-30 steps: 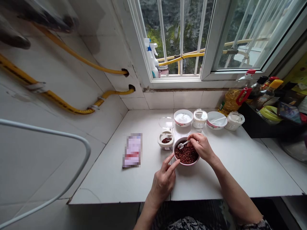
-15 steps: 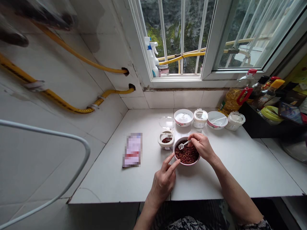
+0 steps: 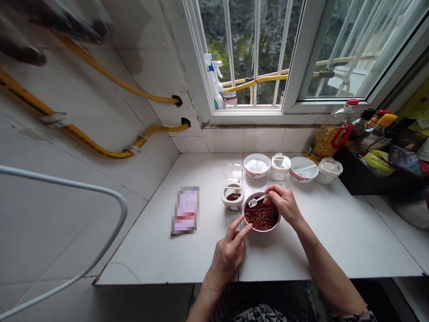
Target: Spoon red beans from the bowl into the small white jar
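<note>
My right hand (image 3: 282,202) pinches a small white plastic spoon (image 3: 257,200) by its handle. The spoon's scoop is over the far left part of a bowl (image 3: 262,230) full of dark red-brown peppercorn-like grains (image 3: 263,218), with a few grains in the scoop. With two fingertips on its near left rim, my left hand (image 3: 230,247) holds that bowl; the other fingers are curled under. Just left of the bowl stands a seasoning jar (image 3: 232,205) with its clear lid (image 3: 233,171) flipped up and similar grains inside.
Behind are a bowl of white granules (image 3: 257,166), a lidded jar (image 3: 280,167), a bowl with a white spoon (image 3: 303,171) and another jar (image 3: 329,171). An oil bottle (image 3: 325,141) and a black rack (image 3: 355,176) stand right. A blurred packet (image 3: 185,210) lies left.
The spoon in my right hand has risen slightly and its scoop now shows a few grains. My left hand stays at the bowl's rim.
</note>
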Tool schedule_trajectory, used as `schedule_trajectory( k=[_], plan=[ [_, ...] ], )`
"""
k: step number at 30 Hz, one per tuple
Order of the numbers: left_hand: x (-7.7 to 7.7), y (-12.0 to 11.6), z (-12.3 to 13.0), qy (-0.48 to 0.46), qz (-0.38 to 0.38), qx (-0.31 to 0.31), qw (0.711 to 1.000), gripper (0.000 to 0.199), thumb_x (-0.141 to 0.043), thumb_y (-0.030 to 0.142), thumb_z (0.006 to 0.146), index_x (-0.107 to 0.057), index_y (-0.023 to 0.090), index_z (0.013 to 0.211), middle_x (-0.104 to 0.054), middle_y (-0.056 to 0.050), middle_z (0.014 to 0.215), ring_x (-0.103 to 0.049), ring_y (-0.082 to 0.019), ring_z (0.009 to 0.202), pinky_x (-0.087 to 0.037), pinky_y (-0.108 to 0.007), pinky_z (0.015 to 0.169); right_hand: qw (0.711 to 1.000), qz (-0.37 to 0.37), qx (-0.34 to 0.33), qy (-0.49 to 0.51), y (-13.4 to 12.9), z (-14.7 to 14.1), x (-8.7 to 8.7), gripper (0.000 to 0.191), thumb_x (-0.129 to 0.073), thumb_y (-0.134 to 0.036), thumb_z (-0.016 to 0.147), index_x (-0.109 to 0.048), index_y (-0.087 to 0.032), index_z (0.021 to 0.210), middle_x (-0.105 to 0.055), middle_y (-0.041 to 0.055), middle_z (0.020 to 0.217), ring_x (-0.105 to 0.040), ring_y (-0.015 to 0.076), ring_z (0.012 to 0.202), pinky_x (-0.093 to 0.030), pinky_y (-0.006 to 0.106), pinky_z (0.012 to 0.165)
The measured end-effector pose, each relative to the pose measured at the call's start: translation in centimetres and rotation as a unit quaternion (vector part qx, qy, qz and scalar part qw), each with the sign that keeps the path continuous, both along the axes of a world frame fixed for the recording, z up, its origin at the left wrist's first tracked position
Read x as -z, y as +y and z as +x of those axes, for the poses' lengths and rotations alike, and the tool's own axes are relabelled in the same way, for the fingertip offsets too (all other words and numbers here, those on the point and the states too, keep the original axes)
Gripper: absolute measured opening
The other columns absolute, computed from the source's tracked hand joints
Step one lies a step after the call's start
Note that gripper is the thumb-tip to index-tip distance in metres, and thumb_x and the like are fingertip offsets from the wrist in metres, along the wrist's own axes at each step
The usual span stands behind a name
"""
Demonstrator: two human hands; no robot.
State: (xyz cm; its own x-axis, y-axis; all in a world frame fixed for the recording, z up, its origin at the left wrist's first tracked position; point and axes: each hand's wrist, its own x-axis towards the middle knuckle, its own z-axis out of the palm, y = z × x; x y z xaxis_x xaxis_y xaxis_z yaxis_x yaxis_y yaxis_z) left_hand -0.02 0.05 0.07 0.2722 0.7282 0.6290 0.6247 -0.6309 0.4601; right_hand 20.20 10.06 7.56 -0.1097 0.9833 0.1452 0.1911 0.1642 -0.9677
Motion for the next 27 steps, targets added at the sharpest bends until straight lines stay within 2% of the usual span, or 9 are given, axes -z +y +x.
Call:
schedule_trajectory(
  k=[3, 5, 8, 12, 15, 19, 23, 27],
  plan=[
    [0.0, 0.0, 0.0, -0.002, -0.002, 0.003, 1.000, 0.049, -0.043, 0.001, 0.094, -0.051, 0.023, 0.138, -0.054, -0.016, 0.141, -0.073, -0.013, 0.093, -0.062, -0.022, 0.077, 0.999, 0.047, 0.016, 0.022, -0.2, -0.6, -0.5, 0.016, -0.052, -0.032, 0.090, -0.063, -0.021, 0.087, -0.074, 0.0024, 0.069, -0.071, 0.0198, 0.067, -0.055, 0.032, 0.069],
    [0.0, 0.0, 0.0, 0.001, -0.005, 0.002, 1.000, 0.049, -0.043, 0.001, 0.095, -0.051, 0.023, 0.138, -0.054, -0.016, 0.142, -0.072, -0.012, 0.093, -0.062, -0.022, 0.077, 0.995, 0.102, 0.021, 0.000, -0.4, -1.2, -0.8, 0.017, -0.050, -0.032, 0.094, -0.063, -0.021, 0.092, -0.075, 0.0040, 0.077, -0.072, 0.0204, 0.073, -0.056, 0.034, 0.073],
    [0.0, -0.1, -0.1, 0.004, -0.010, 0.000, 1.000, 0.050, -0.044, 0.002, 0.095, -0.049, 0.025, 0.139, -0.054, -0.015, 0.143, -0.073, -0.013, 0.095, -0.063, -0.023, 0.077, 0.977, 0.196, 0.006, -0.084, -0.7, -2.3, -0.9, 0.017, -0.047, -0.025, 0.098, -0.064, -0.023, 0.096, -0.077, 0.0059, 0.084, -0.072, 0.0218, 0.083, -0.053, 0.039, 0.088],
    [-0.1, -0.1, -0.1, 0.002, -0.008, 0.001, 1.000, 0.050, -0.044, 0.003, 0.095, -0.049, 0.025, 0.140, -0.054, -0.015, 0.143, -0.073, -0.014, 0.094, -0.063, -0.024, 0.077, 0.940, 0.285, -0.042, -0.183, -0.8, -3.0, -0.7, 0.023, -0.042, -0.016, 0.098, -0.064, -0.023, 0.094, -0.077, 0.0061, 0.086, -0.069, 0.0207, 0.077, -0.046, 0.045, 0.100],
    [-0.1, 0.0, -0.1, 0.002, -0.007, 0.000, 1.000, 0.050, -0.045, 0.003, 0.095, -0.050, 0.024, 0.139, -0.054, -0.015, 0.142, -0.072, -0.014, 0.096, -0.062, -0.023, 0.077, 0.942, 0.286, -0.032, -0.173, -0.9, -2.5, -0.8, 0.024, -0.042, -0.016, 0.097, -0.064, -0.023, 0.096, -0.077, 0.0059, 0.087, -0.069, 0.0210, 0.078, -0.046, 0.044, 0.098],
    [0.0, -0.1, -0.1, 0.002, -0.006, -0.002, 1.000, 0.050, -0.045, 0.001, 0.094, -0.051, 0.024, 0.139, -0.054, -0.015, 0.143, -0.072, -0.015, 0.100, -0.062, -0.022, 0.079, 0.963, 0.229, 0.023, -0.137, -1.0, -0.8, -1.1, 0.018, -0.048, -0.019, 0.095, -0.065, -0.024, 0.093, -0.076, 0.0041, 0.079, -0.069, 0.0229, 0.084, -0.049, 0.040, 0.091],
    [0.0, -0.1, -0.1, 0.004, -0.009, -0.002, 1.000, 0.051, -0.045, 0.001, 0.094, -0.050, 0.024, 0.139, -0.053, -0.015, 0.143, -0.072, -0.014, 0.099, -0.062, -0.022, 0.079, 0.967, 0.198, 0.012, -0.160, -0.8, 0.3, -0.5, 0.019, -0.050, -0.015, 0.089, -0.064, -0.024, 0.080, -0.071, 0.0010, 0.064, -0.067, 0.0226, 0.076, -0.050, 0.038, 0.086],
    [0.0, -0.1, -0.1, 0.003, -0.005, -0.002, 1.000, 0.050, -0.046, 0.001, 0.094, -0.050, 0.024, 0.139, -0.054, -0.015, 0.143, -0.073, -0.013, 0.095, -0.061, -0.021, 0.076, 0.960, 0.203, -0.003, -0.195, -0.6, -0.1, 0.2, 0.020, -0.049, -0.014, 0.087, -0.063, -0.024, 0.077, -0.072, 0.0021, 0.068, -0.065, 0.0228, 0.078, -0.050, 0.038, 0.086]
  ],
)
